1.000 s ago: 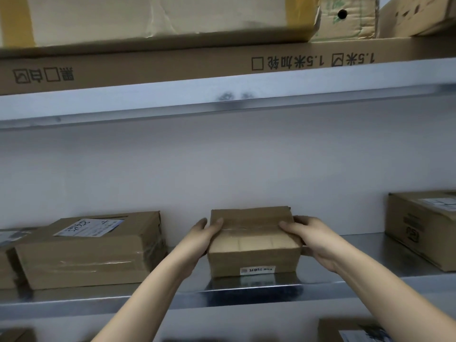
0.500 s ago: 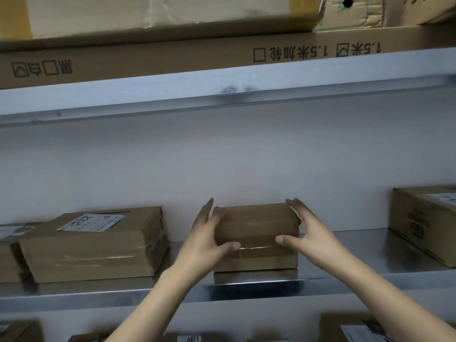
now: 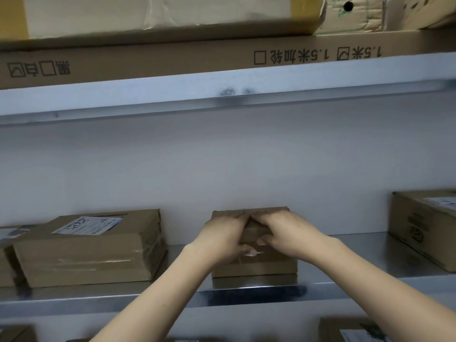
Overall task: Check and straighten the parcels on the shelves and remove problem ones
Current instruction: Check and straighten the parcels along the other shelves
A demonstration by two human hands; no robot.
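A small brown cardboard parcel (image 3: 256, 267) stands in the middle of the metal shelf (image 3: 148, 299), close to the white back wall. My left hand (image 3: 222, 238) and my right hand (image 3: 286, 233) meet side by side on its front. On both hands the fingers curl over the top edge and the thumbs press the taped front face. My hands hide most of the upper front of the parcel.
A wider taped parcel (image 3: 93, 253) with a white label lies to the left, another box (image 3: 7, 255) at the far left. A labelled carton (image 3: 424, 230) sits at the right. The upper shelf (image 3: 222, 87) carries a long flat carton (image 3: 172, 58). More boxes (image 3: 350, 330) lie below.
The parcel went from tilted to standing flat on the shelf. My hands slid from its two sides to the middle of its front, where they now meet.
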